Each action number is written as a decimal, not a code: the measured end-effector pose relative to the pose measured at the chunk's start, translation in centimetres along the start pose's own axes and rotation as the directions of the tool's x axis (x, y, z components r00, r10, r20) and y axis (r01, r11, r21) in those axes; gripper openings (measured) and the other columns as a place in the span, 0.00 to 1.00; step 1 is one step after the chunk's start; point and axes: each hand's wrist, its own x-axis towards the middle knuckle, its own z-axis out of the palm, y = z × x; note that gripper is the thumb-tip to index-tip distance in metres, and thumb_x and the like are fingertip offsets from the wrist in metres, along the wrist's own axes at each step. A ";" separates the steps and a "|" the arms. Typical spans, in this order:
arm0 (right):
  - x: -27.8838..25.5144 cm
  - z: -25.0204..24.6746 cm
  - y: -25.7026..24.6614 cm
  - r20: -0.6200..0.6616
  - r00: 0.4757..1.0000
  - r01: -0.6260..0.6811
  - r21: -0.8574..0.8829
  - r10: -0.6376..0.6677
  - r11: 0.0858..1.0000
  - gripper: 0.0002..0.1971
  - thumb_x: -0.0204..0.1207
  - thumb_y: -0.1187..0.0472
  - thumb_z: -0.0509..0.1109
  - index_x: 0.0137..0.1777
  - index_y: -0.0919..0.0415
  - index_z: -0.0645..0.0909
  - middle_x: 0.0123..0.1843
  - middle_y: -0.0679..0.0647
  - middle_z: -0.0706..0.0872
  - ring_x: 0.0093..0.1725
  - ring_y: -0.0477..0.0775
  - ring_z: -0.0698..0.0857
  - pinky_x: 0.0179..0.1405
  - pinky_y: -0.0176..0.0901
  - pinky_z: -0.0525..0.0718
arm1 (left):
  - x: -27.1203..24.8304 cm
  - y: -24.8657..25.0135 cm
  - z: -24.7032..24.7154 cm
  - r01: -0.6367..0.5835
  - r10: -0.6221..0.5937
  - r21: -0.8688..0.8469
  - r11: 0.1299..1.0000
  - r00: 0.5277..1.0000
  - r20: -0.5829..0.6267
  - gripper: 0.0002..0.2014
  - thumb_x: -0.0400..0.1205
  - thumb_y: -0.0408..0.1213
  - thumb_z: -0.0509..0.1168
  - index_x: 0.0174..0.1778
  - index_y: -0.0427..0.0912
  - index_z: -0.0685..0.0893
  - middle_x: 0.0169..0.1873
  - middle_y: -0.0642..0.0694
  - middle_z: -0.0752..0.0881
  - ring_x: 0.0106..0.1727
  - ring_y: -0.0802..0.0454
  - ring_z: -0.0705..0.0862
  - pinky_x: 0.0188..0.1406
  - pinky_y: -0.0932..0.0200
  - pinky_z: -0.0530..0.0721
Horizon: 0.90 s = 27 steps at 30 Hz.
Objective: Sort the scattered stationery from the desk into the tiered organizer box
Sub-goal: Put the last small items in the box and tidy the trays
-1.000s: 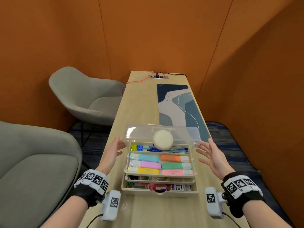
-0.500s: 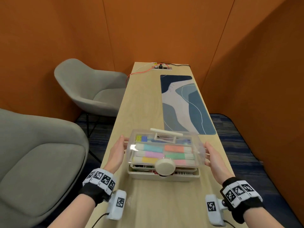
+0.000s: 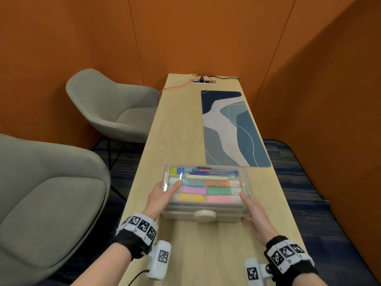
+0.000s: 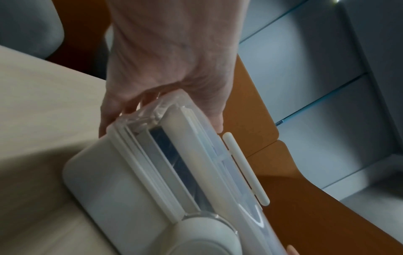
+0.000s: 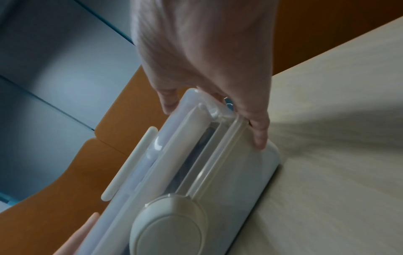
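The tiered organizer box (image 3: pixel 181 216) sits closed on the near part of the desk. Its clear lid is down over coloured highlighters (image 3: pixel 193 190) and pens (image 3: pixel 212 172). A round white latch (image 3: pixel 204 215) faces me at the front. My left hand (image 3: pixel 162 195) grips the box's left end, thumb on the lid. My right hand (image 3: pixel 255 213) grips the right front corner, thumb on the lid. In the left wrist view my left hand (image 4: pixel 170 69) wraps the end of the box (image 4: pixel 104 172). In the right wrist view my right hand (image 5: pixel 207 51) clasps the other end of the box (image 5: pixel 246 172).
A blue patterned desk mat (image 3: pixel 231 129) lies beyond the box on the narrow wooden desk (image 3: pixel 181 131). A power strip (image 3: pixel 203 81) with a red cable (image 3: pixel 175 85) sits at the far end. Two grey chairs (image 3: pixel 115 108) stand to the left, and orange walls close in.
The lid stood open over the stepped trays; it has swung down and the tiers have folded flat. Both hands moved in from the sides and took hold of the box ends.
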 end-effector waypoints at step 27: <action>1.6 6.1 2.4 0.217 0.940 -0.332 0.393 0.265 0.857 0.40 0.63 0.50 0.77 0.75 0.61 0.68 0.71 0.62 0.75 0.66 0.56 0.77 0.66 0.58 0.73 | 3.6 2.3 1.0 -0.017 0.018 0.020 1.000 0.999 -0.051 0.24 0.75 0.58 0.69 0.59 0.45 0.81 0.50 0.47 0.83 0.52 0.48 0.80 0.59 0.54 0.79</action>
